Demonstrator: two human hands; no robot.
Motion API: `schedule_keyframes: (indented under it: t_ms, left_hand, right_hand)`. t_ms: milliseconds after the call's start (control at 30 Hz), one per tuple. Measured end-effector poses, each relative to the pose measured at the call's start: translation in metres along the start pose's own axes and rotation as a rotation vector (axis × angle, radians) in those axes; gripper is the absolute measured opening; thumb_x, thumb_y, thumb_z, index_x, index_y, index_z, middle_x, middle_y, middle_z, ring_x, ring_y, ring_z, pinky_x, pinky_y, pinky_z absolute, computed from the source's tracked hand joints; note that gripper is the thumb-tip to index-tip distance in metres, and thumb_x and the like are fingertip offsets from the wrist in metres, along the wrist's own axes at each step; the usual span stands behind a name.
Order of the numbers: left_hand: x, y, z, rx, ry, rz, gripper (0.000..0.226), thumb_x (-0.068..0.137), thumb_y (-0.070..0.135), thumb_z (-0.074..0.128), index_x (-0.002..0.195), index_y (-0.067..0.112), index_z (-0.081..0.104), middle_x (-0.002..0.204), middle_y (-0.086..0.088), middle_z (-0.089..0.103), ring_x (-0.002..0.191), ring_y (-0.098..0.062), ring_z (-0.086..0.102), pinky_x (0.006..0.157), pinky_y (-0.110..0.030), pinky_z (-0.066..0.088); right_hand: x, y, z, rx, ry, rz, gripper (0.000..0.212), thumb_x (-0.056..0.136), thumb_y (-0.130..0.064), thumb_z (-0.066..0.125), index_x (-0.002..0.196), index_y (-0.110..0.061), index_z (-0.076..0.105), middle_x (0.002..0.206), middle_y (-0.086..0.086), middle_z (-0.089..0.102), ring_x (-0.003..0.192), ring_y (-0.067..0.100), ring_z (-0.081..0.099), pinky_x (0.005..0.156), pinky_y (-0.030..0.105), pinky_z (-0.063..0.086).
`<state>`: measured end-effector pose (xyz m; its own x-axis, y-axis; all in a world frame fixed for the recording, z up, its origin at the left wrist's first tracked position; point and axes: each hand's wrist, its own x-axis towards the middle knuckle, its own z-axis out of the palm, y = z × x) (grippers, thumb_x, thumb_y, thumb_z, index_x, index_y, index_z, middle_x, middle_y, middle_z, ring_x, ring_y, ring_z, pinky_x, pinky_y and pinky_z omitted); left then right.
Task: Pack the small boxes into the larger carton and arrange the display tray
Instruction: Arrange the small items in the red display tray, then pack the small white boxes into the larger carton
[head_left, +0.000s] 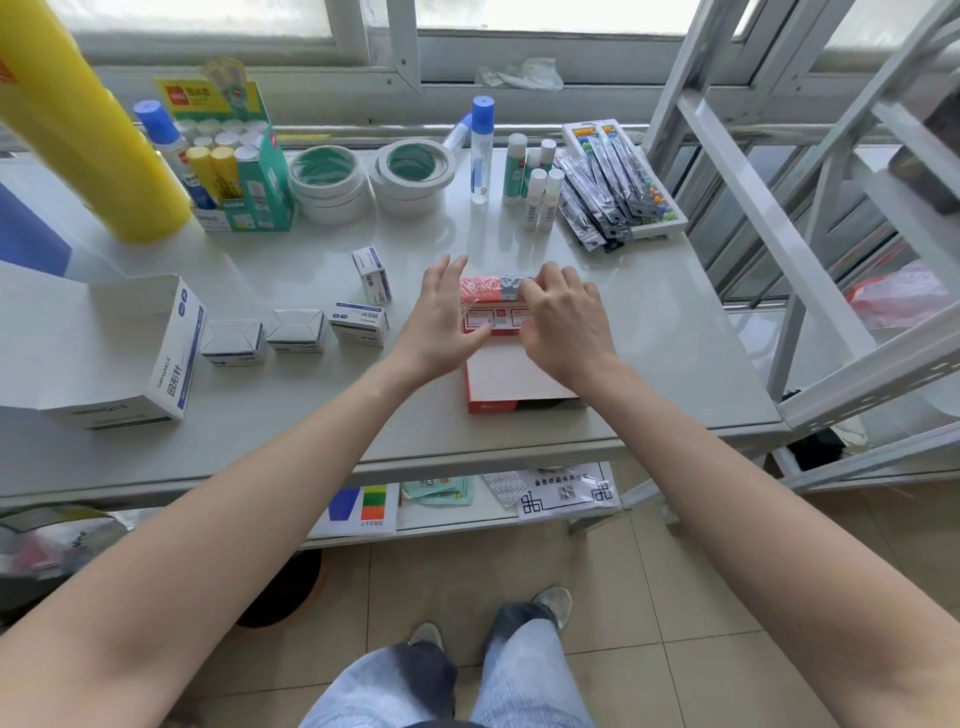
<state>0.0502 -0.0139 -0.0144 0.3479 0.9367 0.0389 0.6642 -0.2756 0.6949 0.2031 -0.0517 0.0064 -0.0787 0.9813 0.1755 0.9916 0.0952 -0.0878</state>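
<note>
A red and white display tray (511, 376) lies on the table in front of me, its open lid flap toward me. My left hand (441, 317) rests on the tray's left side with fingers spread. My right hand (563, 314) pinches the shrink-wrapped red and grey packs (493, 288) at the tray's far end. To the left, three small white and blue boxes (296, 330) stand in a row, and another small box (373, 274) stands upright behind them. The larger white carton (130, 353) lies open at the far left.
Two stacks of tape rolls (371, 179), glue sticks (535, 179), a glue bottle (480, 150), a green display box (234, 156) and a tray of dark packets (618, 176) line the table's back. A yellow roll (78, 119) leans at left. A white metal rack (810, 223) stands right.
</note>
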Motion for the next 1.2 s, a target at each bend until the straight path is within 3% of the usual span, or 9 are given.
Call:
schedule_keyframes:
  t_ms: [133, 233, 533, 700, 867, 1067, 1200]
  left_hand:
    - [-0.011, -0.002, -0.033, 0.092, 0.105, 0.148, 0.055, 0.086, 0.012, 0.056, 0.137, 0.008, 0.038, 0.146, -0.013, 0.035, 0.138, -0.024, 0.032, 0.113, -0.028, 0.024]
    - [-0.021, -0.019, -0.059, 0.181, 0.184, 0.151, 0.046, 0.082, 0.009, 0.053, 0.128, 0.008, 0.048, 0.134, -0.012, 0.048, 0.119, -0.03, 0.047, 0.104, -0.032, 0.034]
    - [-0.069, -0.099, -0.106, 0.228, 0.185, -0.148, 0.051, 0.081, 0.012, 0.057, 0.131, 0.008, 0.045, 0.132, -0.014, 0.049, 0.124, -0.031, 0.043, 0.104, -0.038, 0.036]
    - [-0.069, -0.096, -0.1, 0.196, 0.151, -0.107, 0.051, 0.081, 0.013, 0.058, 0.13, 0.008, 0.045, 0.133, -0.013, 0.049, 0.125, -0.029, 0.044, 0.106, -0.036, 0.034]
    - [-0.075, -0.103, -0.102, 0.171, 0.162, -0.057, 0.049, 0.083, 0.015, 0.058, 0.13, 0.009, 0.045, 0.133, -0.01, 0.05, 0.126, -0.027, 0.044, 0.106, -0.033, 0.034]
    - [-0.076, -0.084, -0.104, 0.056, 0.134, 0.023, 0.073, 0.08, 0.037, 0.068, 0.139, 0.011, 0.033, 0.141, -0.008, 0.044, 0.132, -0.021, 0.039, 0.11, -0.033, 0.031]
    - [-0.074, -0.072, -0.106, -0.075, 0.075, 0.031, 0.091, 0.075, 0.044, 0.071, 0.146, 0.018, 0.021, 0.141, -0.009, 0.039, 0.121, -0.019, 0.049, 0.099, -0.037, 0.045]
  right_hand:
    - [0.009, -0.029, -0.009, 0.139, 0.015, -0.058, 0.033, 0.083, -0.01, 0.049, 0.115, -0.007, 0.057, 0.115, 0.015, 0.054, 0.11, 0.034, 0.05, 0.089, 0.043, 0.04]
    - [0.013, -0.059, -0.009, 0.239, 0.003, -0.11, 0.038, 0.084, -0.009, 0.05, 0.121, -0.007, 0.054, 0.118, 0.015, 0.055, 0.11, 0.034, 0.051, 0.09, 0.043, 0.04]
    - [0.024, -0.133, 0.021, 0.354, -0.191, -0.131, 0.042, 0.088, -0.016, 0.051, 0.128, -0.006, 0.047, 0.12, 0.016, 0.058, 0.112, 0.035, 0.053, 0.089, 0.041, 0.044]
    - [0.031, -0.127, 0.031, 0.429, -0.183, 0.01, 0.041, 0.088, -0.018, 0.054, 0.127, -0.006, 0.049, 0.125, 0.017, 0.059, 0.115, 0.034, 0.054, 0.096, 0.042, 0.043]
    - [0.033, -0.135, 0.034, 0.572, -0.113, 0.124, 0.026, 0.086, -0.014, 0.054, 0.11, -0.005, 0.06, 0.107, 0.017, 0.067, 0.099, 0.034, 0.062, 0.087, 0.042, 0.049]
    - [0.027, -0.138, 0.016, 1.114, -0.138, 0.376, 0.02, 0.085, -0.02, 0.062, 0.102, -0.009, 0.061, 0.097, 0.015, 0.072, 0.089, 0.023, 0.07, 0.089, 0.039, 0.054]
    - [0.023, -0.145, 0.001, 1.538, -0.27, 0.46, 0.026, 0.085, -0.003, 0.061, 0.102, -0.007, 0.043, 0.105, 0.023, 0.065, 0.081, 0.028, 0.067, 0.078, 0.033, 0.055]
